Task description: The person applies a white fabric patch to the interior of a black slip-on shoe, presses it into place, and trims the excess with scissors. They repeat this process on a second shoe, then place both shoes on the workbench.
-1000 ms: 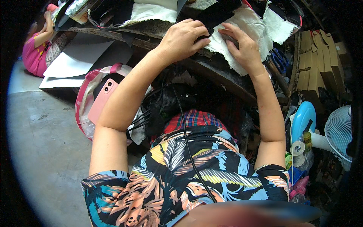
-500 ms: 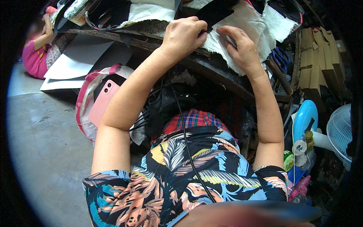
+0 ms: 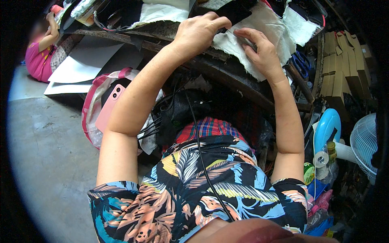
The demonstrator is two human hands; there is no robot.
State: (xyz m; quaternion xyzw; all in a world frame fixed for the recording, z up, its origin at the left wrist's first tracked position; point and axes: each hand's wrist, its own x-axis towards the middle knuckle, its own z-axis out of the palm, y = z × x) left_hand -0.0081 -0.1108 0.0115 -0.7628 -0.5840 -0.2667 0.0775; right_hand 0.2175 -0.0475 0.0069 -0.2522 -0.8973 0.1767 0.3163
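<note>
My left hand (image 3: 200,33) is closed at the edge of a dark, flat piece of material (image 3: 237,12), its fingertips pinching down and partly hidden. Frayed white cloth (image 3: 267,26) lies under and beside that dark piece on the worn wooden bench. Over the cloth rests my right hand (image 3: 261,52), fingers slightly curved and thumb apart, fingertips touching the fabric and gripping nothing that I can see.
Blue-handled scissors (image 3: 300,62) hang right of the cloth. Flattened cardboard (image 3: 336,67) stands farther right, above a white fan (image 3: 362,139). A bag with a pink phone (image 3: 109,107) is by my left arm. White sheets (image 3: 79,65) lie near another person (image 3: 40,56) at far left.
My left hand has shifted slightly up and its fingers have moved along the dark piece toward the right hand. The right hand stays nearly in place over the white cloth.
</note>
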